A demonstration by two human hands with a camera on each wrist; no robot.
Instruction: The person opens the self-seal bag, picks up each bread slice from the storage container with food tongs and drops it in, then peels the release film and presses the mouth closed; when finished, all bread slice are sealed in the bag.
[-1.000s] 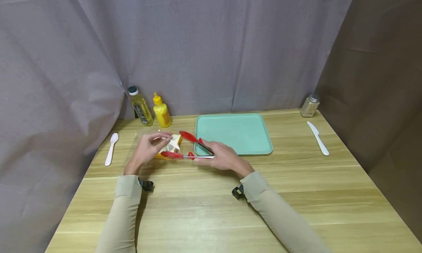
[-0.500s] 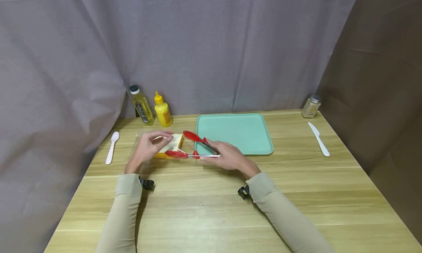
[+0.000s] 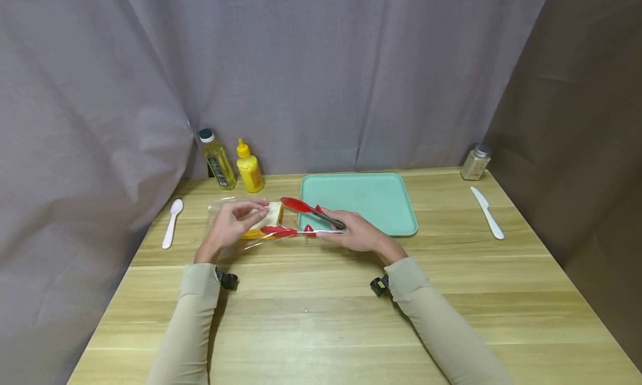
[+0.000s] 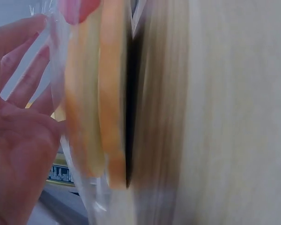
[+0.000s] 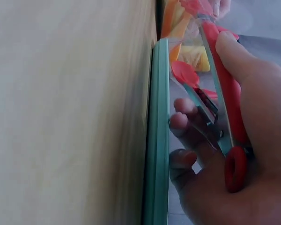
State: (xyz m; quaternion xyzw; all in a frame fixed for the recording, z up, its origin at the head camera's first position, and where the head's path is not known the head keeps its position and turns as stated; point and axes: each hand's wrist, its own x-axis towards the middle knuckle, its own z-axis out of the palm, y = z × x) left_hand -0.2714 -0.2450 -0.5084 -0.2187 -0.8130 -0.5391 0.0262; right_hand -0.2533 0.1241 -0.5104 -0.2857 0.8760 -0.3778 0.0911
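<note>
My left hand [image 3: 232,223] pinches the film of a clear plastic bag [image 3: 215,208], thumb and fingertips close together over it. Inside the bag lie slices of bread [image 3: 273,211], white with orange-brown crusts; two stacked slices [image 4: 111,93] show edge-on in the left wrist view. My right hand [image 3: 358,232] grips a pair of tongs [image 5: 227,84] with red tips and red-covered handles. Their spread tips point left toward the bread's right end: one red tip [image 3: 296,204] behind, the other in front, overlapping the bag. Part of the bread is hidden behind my left fingers.
Behind and partly under my right hand lies a mint-green tray [image 3: 358,195]. At the back left stand an oil bottle [image 3: 218,165] and a yellow squeeze bottle [image 3: 249,170]. A white spoon [image 3: 172,223] lies left; a white knife [image 3: 487,213] and spice jar [image 3: 475,163] are right.
My right hand and the tongs have moved right, so the tips now overlap less of the bread and uncover more of it. My left hand stays at the bag.
</note>
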